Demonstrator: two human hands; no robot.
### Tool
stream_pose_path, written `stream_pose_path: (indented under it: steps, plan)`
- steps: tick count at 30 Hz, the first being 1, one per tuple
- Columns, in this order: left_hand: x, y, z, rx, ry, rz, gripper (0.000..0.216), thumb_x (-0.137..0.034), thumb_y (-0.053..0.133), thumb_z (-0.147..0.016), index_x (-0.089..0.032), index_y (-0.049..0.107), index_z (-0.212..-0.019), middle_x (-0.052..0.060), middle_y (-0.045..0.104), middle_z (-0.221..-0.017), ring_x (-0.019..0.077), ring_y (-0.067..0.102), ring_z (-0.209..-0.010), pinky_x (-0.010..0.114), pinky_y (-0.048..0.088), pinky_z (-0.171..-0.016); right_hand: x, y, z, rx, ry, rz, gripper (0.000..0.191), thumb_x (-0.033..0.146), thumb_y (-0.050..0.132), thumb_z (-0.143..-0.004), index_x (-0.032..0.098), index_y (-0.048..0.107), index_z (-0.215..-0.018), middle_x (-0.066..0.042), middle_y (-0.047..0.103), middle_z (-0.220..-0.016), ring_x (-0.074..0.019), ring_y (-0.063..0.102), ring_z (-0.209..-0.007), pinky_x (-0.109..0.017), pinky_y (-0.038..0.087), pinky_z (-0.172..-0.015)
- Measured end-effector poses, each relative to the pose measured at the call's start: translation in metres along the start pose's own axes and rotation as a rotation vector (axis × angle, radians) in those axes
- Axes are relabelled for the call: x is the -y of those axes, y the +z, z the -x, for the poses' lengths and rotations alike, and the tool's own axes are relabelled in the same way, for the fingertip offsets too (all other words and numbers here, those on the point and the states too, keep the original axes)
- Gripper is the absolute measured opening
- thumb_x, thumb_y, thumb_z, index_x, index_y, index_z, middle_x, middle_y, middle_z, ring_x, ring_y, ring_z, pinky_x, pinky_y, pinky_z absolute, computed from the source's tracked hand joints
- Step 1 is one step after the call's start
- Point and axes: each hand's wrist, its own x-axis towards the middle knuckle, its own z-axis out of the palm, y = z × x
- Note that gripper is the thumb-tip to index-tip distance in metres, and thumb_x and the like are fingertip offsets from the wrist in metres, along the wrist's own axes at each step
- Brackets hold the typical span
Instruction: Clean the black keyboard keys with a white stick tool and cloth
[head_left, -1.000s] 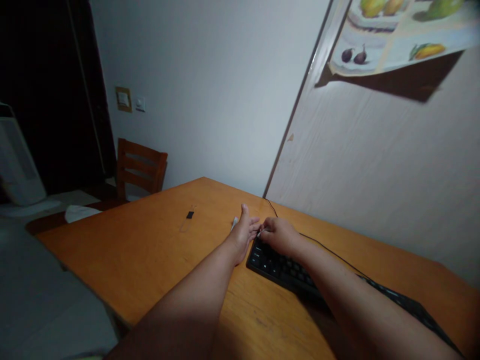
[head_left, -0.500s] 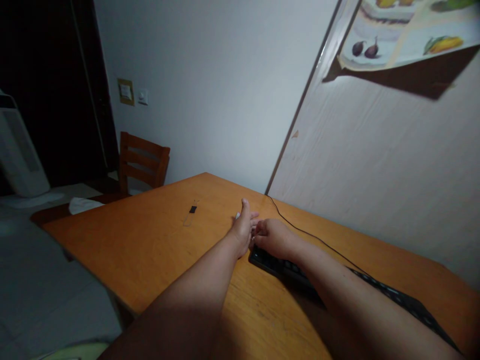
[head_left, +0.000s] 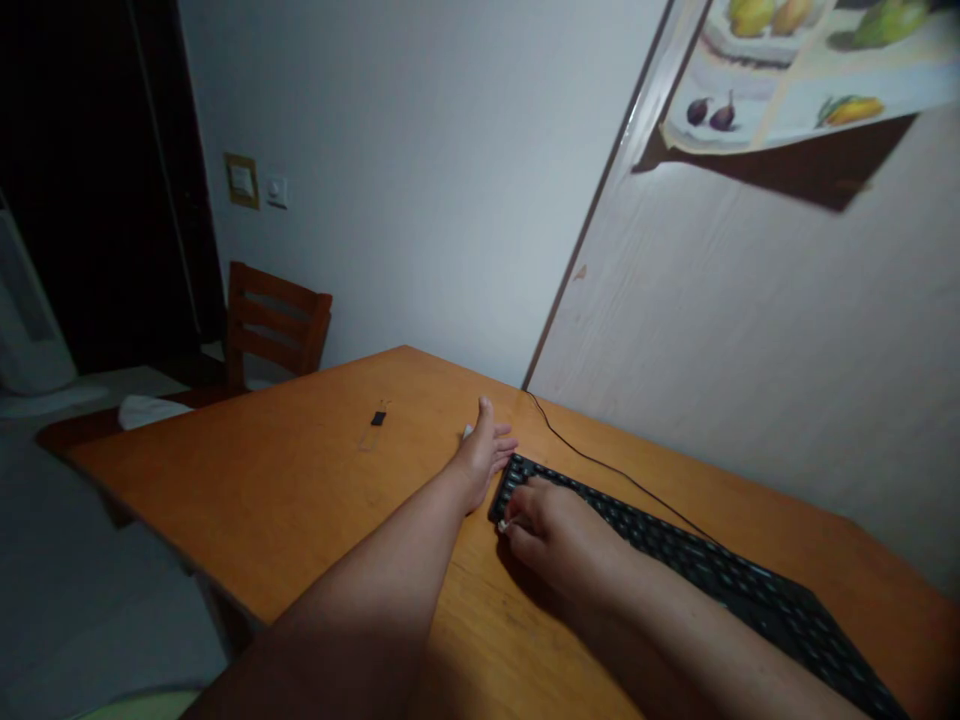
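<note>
A black keyboard (head_left: pixel 697 570) lies at a slant on the orange wooden table (head_left: pixel 300 490), its cable (head_left: pixel 592 462) running to the wall corner. My left hand (head_left: pixel 481 458) rests flat on the table, fingers against the keyboard's left end and thumb raised. A bit of something white (head_left: pixel 467 432) shows just past it. My right hand (head_left: pixel 553 532) sits at the keyboard's near left corner, fingers curled and pinching a small white item (head_left: pixel 502 525) against the keys. My right forearm covers the keyboard's near edge.
A small black object (head_left: pixel 379 418) lies on the table to the left of my hands. A wooden chair (head_left: pixel 274 322) stands beyond the far table edge, with a white cloth (head_left: pixel 146 410) near it. A fruit poster (head_left: pixel 787 80) hangs on the wall panel close behind the keyboard.
My right hand has drawn back from the keyboard's far left corner to its near left corner, uncovering more keys. My left hand has stayed at the keyboard's left end.
</note>
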Motion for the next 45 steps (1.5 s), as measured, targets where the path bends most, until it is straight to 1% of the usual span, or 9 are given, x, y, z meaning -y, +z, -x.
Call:
stream_pose_path:
  steps: [4, 12, 19, 25, 29, 32, 39, 42, 45]
  plan:
    - [0.000, 0.000, 0.000, -0.008, 0.006, -0.002, 0.107, -0.084, 0.016, -0.085, -0.002, 0.044, -0.148, 0.028, 0.053, -0.145, 0.0294, 0.052, -0.135, 0.035, 0.038, -0.114, -0.013, -0.006, 0.014, 0.029, 0.039, 0.013, 0.006, 0.018, 0.058, -0.082, 0.018, 0.064, -0.082, -0.005, 0.064, -0.089, -0.0170, 0.057, -0.079, -0.026, 0.036, -0.069]
    - [0.003, 0.002, -0.001, -0.031, 0.020, -0.027, 0.103, -0.082, 0.019, -0.087, -0.002, 0.046, -0.145, 0.028, 0.055, -0.143, 0.0285, 0.054, -0.134, 0.033, 0.040, -0.112, -0.032, -0.031, 0.036, 0.131, 0.121, -0.002, 0.010, 0.012, 0.059, -0.075, 0.019, 0.065, -0.079, -0.003, 0.067, -0.084, -0.0162, 0.058, -0.073, -0.025, 0.036, -0.063]
    - [0.007, 0.003, -0.004, -0.042, 0.054, -0.093, 0.099, -0.082, 0.023, -0.087, -0.004, 0.051, -0.141, 0.027, 0.059, -0.138, 0.0286, 0.056, -0.132, 0.034, 0.040, -0.112, -0.050, -0.031, 0.057, 0.104, 0.196, 0.037, 0.008, 0.015, 0.059, -0.078, 0.020, 0.065, -0.077, -0.004, 0.068, -0.086, -0.0178, 0.059, -0.077, -0.026, 0.038, -0.066]
    - [0.011, 0.001, -0.007, -0.032, 0.068, -0.122, 0.100, -0.084, 0.022, -0.086, -0.004, 0.052, -0.139, 0.027, 0.059, -0.138, 0.0287, 0.056, -0.131, 0.034, 0.039, -0.112, -0.062, -0.029, 0.073, 0.094, 0.259, 0.061, 0.008, 0.017, 0.059, -0.080, 0.020, 0.065, -0.078, -0.005, 0.069, -0.085, -0.0188, 0.061, -0.076, -0.028, 0.039, -0.067]
    - [0.012, 0.001, -0.008, -0.027, 0.068, -0.137, 0.100, -0.084, 0.022, -0.086, -0.005, 0.051, -0.140, 0.027, 0.059, -0.138, 0.0297, 0.054, -0.133, 0.035, 0.039, -0.112, -0.051, -0.021, 0.064, 0.041, 0.263, 0.063, 0.007, 0.018, 0.058, -0.081, 0.020, 0.065, -0.080, -0.006, 0.069, -0.086, -0.0196, 0.061, -0.078, -0.029, 0.039, -0.069]
    - [0.013, 0.000, -0.009, -0.027, 0.064, -0.134, 0.099, -0.083, 0.022, -0.086, -0.005, 0.052, -0.140, 0.026, 0.059, -0.139, 0.0290, 0.054, -0.134, 0.035, 0.038, -0.112, -0.036, -0.012, 0.046, -0.003, 0.220, 0.076, 0.006, 0.020, 0.059, -0.081, 0.019, 0.065, -0.081, -0.006, 0.068, -0.088, -0.0196, 0.060, -0.080, -0.029, 0.038, -0.069]
    - [0.015, -0.003, -0.013, -0.012, 0.074, -0.136, 0.096, -0.083, 0.024, -0.087, -0.008, 0.053, -0.139, 0.025, 0.057, -0.142, 0.0295, 0.053, -0.135, 0.034, 0.040, -0.111, -0.002, 0.007, 0.006, -0.041, 0.170, 0.130, 0.007, 0.020, 0.057, -0.081, 0.018, 0.064, -0.083, -0.010, 0.067, -0.091, -0.0208, 0.060, -0.079, -0.030, 0.036, -0.068]
    - [0.015, -0.002, -0.012, -0.015, 0.088, -0.150, 0.093, -0.083, 0.025, -0.087, -0.009, 0.055, -0.137, 0.024, 0.057, -0.143, 0.0290, 0.053, -0.135, 0.034, 0.039, -0.112, 0.007, 0.011, 0.001, -0.066, 0.168, 0.161, 0.010, 0.021, 0.057, -0.081, 0.017, 0.065, -0.086, -0.012, 0.067, -0.093, -0.0221, 0.061, -0.079, -0.031, 0.036, -0.068]
    - [0.014, -0.002, -0.011, -0.016, 0.107, -0.165, 0.091, -0.082, 0.026, -0.087, -0.011, 0.055, -0.135, 0.023, 0.056, -0.144, 0.0279, 0.054, -0.134, 0.034, 0.039, -0.112, 0.009, 0.013, 0.004, -0.079, 0.175, 0.184, 0.013, 0.023, 0.055, -0.083, 0.017, 0.065, -0.089, -0.012, 0.067, -0.094, -0.0224, 0.061, -0.078, -0.032, 0.036, -0.066]
